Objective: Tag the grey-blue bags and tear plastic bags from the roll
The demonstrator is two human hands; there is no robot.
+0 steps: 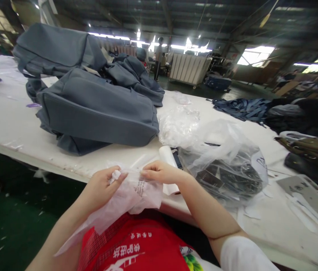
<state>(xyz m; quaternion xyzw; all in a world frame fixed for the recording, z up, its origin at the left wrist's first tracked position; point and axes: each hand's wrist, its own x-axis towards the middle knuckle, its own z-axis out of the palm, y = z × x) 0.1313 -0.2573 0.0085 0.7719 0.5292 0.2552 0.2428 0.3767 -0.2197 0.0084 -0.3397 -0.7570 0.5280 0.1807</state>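
Both hands hold a thin clear plastic bag (pixel 130 197) at the bench (pixel 12 124) edge, over the person's lap: the left hand (pixel 102 188) pinches a bunched corner, the right hand (pixel 161 172) nips its top edge. Grey bags (pixel 91 105) are piled on the bench behind, and a bigger plastic bag of dark parts (pixel 226 169) lies just right.

Both hands (pixel 132 180) pinch thin plastic bag (pixel 130 197).
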